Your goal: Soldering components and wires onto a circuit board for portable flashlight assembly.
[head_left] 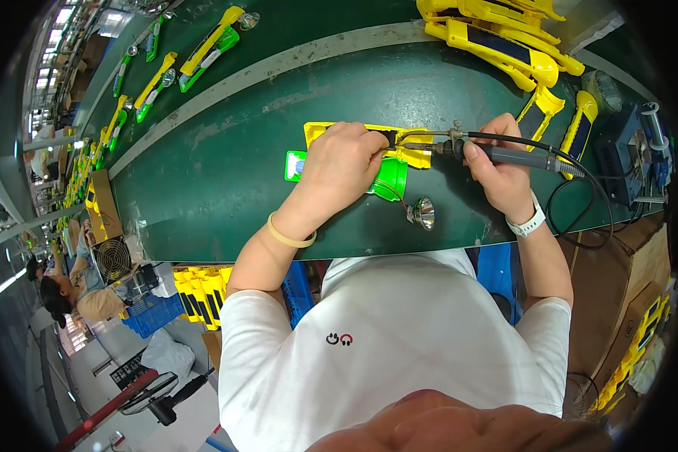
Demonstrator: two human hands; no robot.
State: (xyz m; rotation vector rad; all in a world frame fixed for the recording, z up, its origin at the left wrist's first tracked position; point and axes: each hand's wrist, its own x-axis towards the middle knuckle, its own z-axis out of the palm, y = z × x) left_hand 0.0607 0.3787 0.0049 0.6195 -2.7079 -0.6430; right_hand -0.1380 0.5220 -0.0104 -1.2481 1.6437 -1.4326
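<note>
My right hand (497,166) is closed round the dark handle of a soldering iron (531,157). A thin solder feed tube is clamped along the iron, and its tip points left onto a yellow flashlight housing (416,157). Across that housing lies my left hand (339,162), fingers pinched beside the iron's tip; what they hold is hidden, perhaps a thin wire. Under and in front of my left hand sits a green housing half (390,181), partly covered. Wires run from it to a silver lamp reflector (425,214) on the green bench.
Yellow housings (497,45) are piled at the back right, beside a soldering station (621,154) with a solder reel. Yellow and green flashlight parts (211,45) line the strip beyond a grey rail (279,66). A black cable (599,196) loops at right. Another person (90,294) sits far left.
</note>
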